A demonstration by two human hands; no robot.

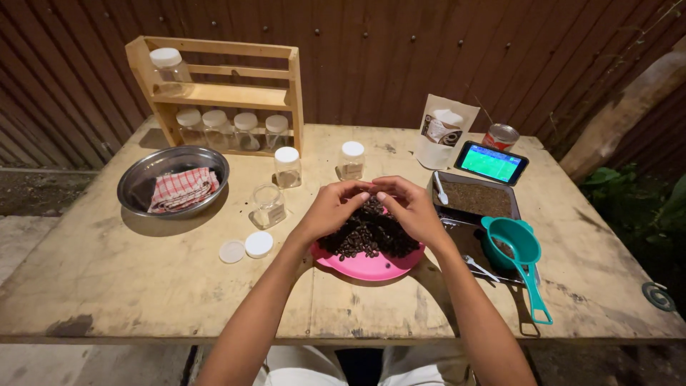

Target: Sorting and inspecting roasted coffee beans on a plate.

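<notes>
Wooden two-tier spice rack (221, 89) is standing at the far left of the worn wooden tabletop (107, 264), holding five capped clear jars that look empty. In front of it a round steel bowl (174, 181) is carrying a red-checked cloth (183, 189). Two white lids (245, 247) are lying loose beside an uncapped clear glass jar (269, 205), apparently not yet filled; two more capped jars (319, 164) are waiting behind it. So filling looks barely begun, most jars left.

Left hand (330, 209) and right hand (412, 209) are meeting over the heap of dark roasted coffee beans (368, 234) on the round pink plastic plate (366, 266) at centre front. Fingers (355, 191) are curling loosely, tips nearly touching, picking at the top of the pile; whether any bean is pinched, cannot tell. Beans are lying directly under the fingers, touching them.

Right: dark tray of ground coffee (475, 200), teal plastic strainer (516, 246), lit phone (491, 162).
</notes>
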